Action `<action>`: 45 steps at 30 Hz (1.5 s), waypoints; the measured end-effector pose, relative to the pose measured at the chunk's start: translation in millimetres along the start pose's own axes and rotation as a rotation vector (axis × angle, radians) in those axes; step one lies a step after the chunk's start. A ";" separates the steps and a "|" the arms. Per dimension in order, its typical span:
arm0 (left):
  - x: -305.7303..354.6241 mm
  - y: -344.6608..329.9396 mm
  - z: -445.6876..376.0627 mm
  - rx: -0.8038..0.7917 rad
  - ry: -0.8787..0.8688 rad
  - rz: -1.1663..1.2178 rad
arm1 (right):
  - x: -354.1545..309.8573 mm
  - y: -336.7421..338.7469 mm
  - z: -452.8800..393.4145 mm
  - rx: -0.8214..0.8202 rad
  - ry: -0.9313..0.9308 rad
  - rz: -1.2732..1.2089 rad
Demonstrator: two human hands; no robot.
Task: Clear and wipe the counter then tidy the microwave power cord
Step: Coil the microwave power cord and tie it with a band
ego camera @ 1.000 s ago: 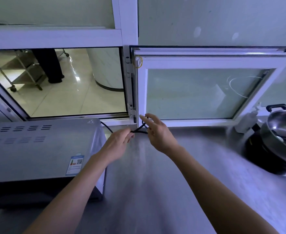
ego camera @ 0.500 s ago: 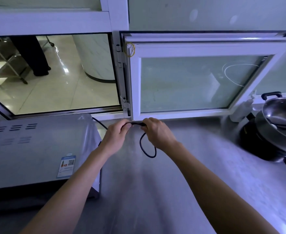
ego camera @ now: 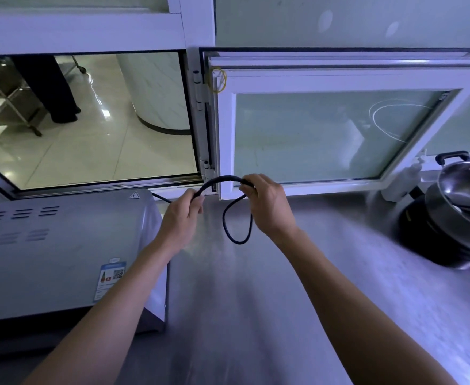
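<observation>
Two bare hands worked one thin black power cord (ego camera: 238,218), raised just above the brushed steel counter (ego camera: 256,301) near the window sill. The left hand (ego camera: 182,218) had its fingers curled round the cord where it ran in from behind the grey metal microwave (ego camera: 61,245); this looked like the anchor, keeping tension off the appliance end. The right hand (ego camera: 267,204) pinched the cord further along, an arch of cable spanning between the hands and a small loop hanging below the right fingers. My reading: a coil was being gathered, loop by loop, so the counter part of the task seemed finished. The plug end was not visible.

Same head view, surroundings. The microwave sat at the left, its side just beside the left forearm. The open white-framed window sash (ego camera: 325,134) leaned in close behind the hands, its lower corner near the arch; the cord could snag there. At the far right stood stacked steel pans (ego camera: 461,212) and a white squeeze bottle (ego camera: 400,182), well apart from the coil.
</observation>
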State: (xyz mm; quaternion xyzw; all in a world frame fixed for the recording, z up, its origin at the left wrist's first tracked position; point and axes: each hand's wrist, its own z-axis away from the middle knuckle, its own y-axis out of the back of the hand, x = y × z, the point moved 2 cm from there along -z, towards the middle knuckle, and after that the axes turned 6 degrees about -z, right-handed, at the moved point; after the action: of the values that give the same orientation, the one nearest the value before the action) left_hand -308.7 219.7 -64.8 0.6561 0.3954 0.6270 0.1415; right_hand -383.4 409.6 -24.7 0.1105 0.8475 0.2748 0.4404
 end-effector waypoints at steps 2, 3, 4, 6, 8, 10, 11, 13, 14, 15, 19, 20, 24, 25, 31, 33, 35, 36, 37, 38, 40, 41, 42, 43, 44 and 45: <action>-2.4 0.8 -0.8 0.020 0.031 0.041 | -1.0 -8.8 -1.4 -0.021 -0.004 0.005; -3.9 0.6 -0.8 0.023 0.045 0.066 | -1.7 -13.1 -3.0 -0.033 -0.010 -0.004; -5.9 -0.4 -0.8 0.024 0.059 0.094 | -2.5 -17.1 -4.6 -0.041 -0.029 -0.023; -6.2 -2.0 -1.1 0.029 0.070 0.150 | -5.4 -23.8 -8.6 -0.050 -0.080 -0.079; -5.6 -3.1 -2.8 0.056 0.050 0.191 | -8.8 -31.1 -11.7 -0.052 -0.123 -0.128; -5.0 -3.9 -4.8 0.073 0.038 0.195 | -13.3 -37.5 -13.9 -0.043 -0.169 -0.183; -5.4 -4.8 -6.5 0.070 0.043 0.193 | -15.4 -39.9 -14.8 -0.037 -0.198 -0.221; -7.3 -7.1 -11.0 0.062 0.056 0.184 | -19.1 -42.2 -16.3 -0.020 -0.260 -0.296; -9.3 -8.5 -13.6 0.060 0.057 0.177 | -21.2 -42.3 -16.9 -0.010 -0.290 -0.327; -10.8 -10.2 -15.5 0.061 0.050 0.168 | -23.1 -42.1 -17.7 0.000 -0.316 -0.358; -13.1 -17.6 -17.4 0.037 0.034 0.110 | -29.1 -41.9 -21.5 0.019 -0.364 -0.410; -12.0 -18.9 -17.7 0.026 0.024 0.095 | -30.9 -42.8 -22.0 0.024 -0.374 -0.415; -3.6 -18.2 -16.3 -0.030 -0.054 0.026 | -40.9 -51.1 -24.0 0.046 -0.403 -0.462; -1.9 -16.1 -15.3 -0.051 -0.059 0.028 | -42.2 -52.3 -25.9 0.045 -0.408 -0.460; -5.0 -6.9 -10.7 -0.160 -0.131 -0.116 | -37.9 -53.6 -35.6 0.013 -0.408 -0.426; -3.9 -7.0 -11.9 -0.177 -0.134 -0.164 | -36.8 -55.4 -34.9 0.021 -0.419 -0.432; -1.7 -6.6 -13.0 -0.193 -0.133 -0.195 | -36.5 -55.6 -35.3 0.038 -0.438 -0.474; -1.7 -5.9 -13.9 -0.194 -0.121 -0.192 | -37.1 -55.8 -36.0 0.042 -0.450 -0.502; -1.7 -5.4 -14.6 -0.187 -0.106 -0.176 | -38.1 -56.1 -36.9 0.039 -0.459 -0.523; -1.7 -4.9 -14.9 -0.178 -0.087 -0.158 | -39.2 -56.4 -37.6 0.032 -0.465 -0.536; -1.7 -4.7 -14.7 -0.174 -0.055 -0.126 | -40.5 -57.1 -38.4 0.019 -0.474 -0.559; -2.6 -5.0 -14.3 -0.179 -0.041 -0.100 | -40.4 -57.5 -38.5 0.013 -0.475 -0.572; -3.1 -4.9 -13.6 -0.187 -0.021 -0.064 | -39.8 -57.7 -38.2 0.007 -0.472 -0.581; -4.2 -4.6 -13.1 -0.196 0.004 -0.024 | -38.8 -57.8 -37.9 0.002 -0.468 -0.584; -5.4 -4.0 -13.0 -0.205 0.028 0.008 | -37.5 -57.5 -37.7 -0.004 -0.466 -0.581; -6.7 -3.1 -13.0 -0.214 0.043 0.027 | -36.3 -57.1 -37.4 -0.009 -0.467 -0.574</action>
State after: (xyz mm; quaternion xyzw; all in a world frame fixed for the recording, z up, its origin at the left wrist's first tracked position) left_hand -321.2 213.0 -69.4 0.6289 0.3203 0.6814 0.1937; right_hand -389.1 333.2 -14.7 -0.0740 0.7193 0.1113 0.6817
